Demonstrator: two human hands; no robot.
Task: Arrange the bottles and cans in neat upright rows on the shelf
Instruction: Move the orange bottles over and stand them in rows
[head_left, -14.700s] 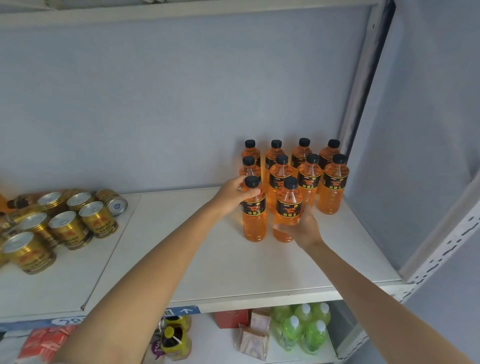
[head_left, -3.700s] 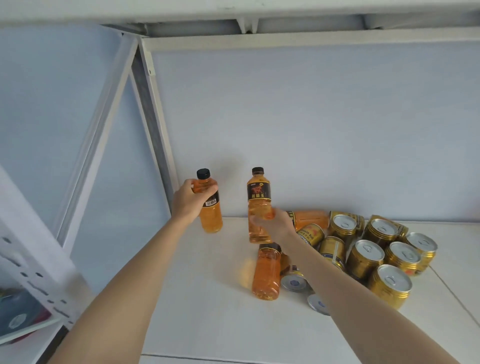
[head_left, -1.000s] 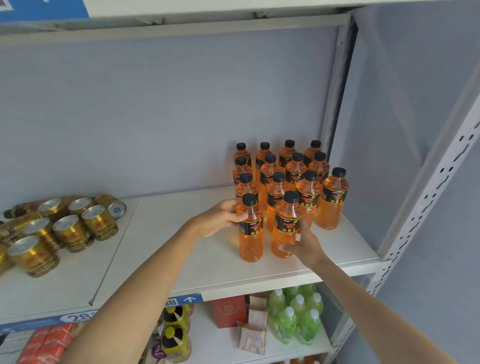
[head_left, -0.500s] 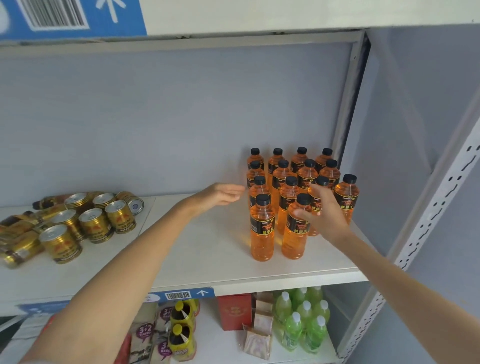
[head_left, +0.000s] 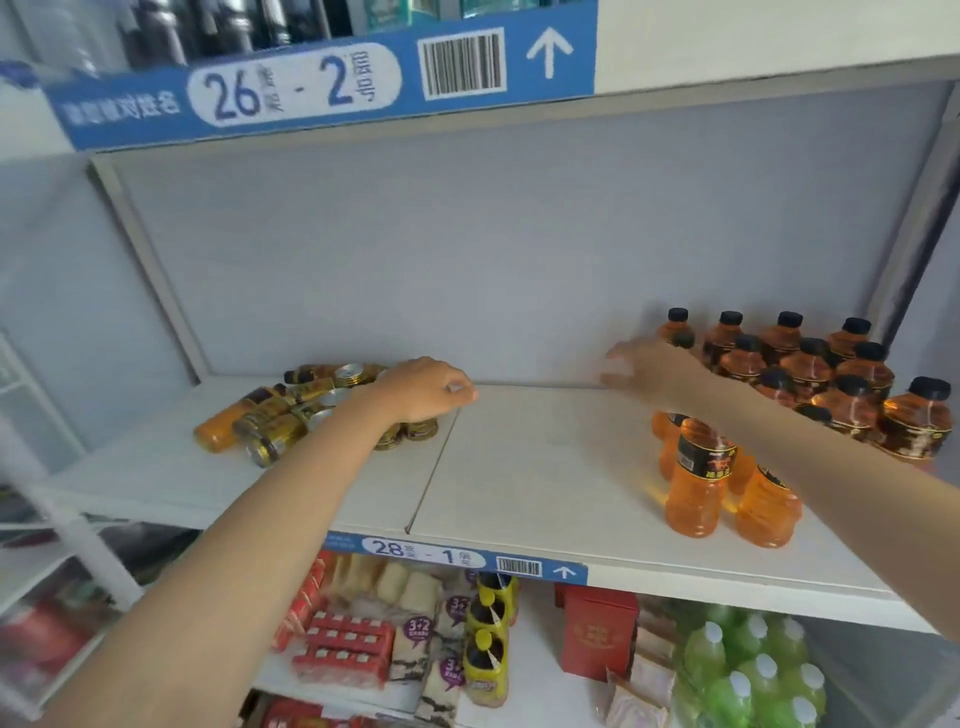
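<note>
Both arms reach over the white shelf (head_left: 545, 467); the left hand (head_left: 423, 387) hangs above the right end of a heap of gold cans (head_left: 291, 415), its grip loosely curled and closed on nothing I can make out; whether it touches the cans beneath I cannot tell; the right hand (head_left: 649, 369) is blurred, fingers spread wide, its grip open and empty, in the air just left of the orange bottles (head_left: 810, 395); those bottles stand upright in rows at the right end of the shelf, black caps on, the two nearest the front edge partly behind the right forearm; the cans lie jumbled at the left end, several on their sides, with one orange bottle (head_left: 218, 428) lying flat against them; a bare stretch of shelf lies between the two groups.
</note>
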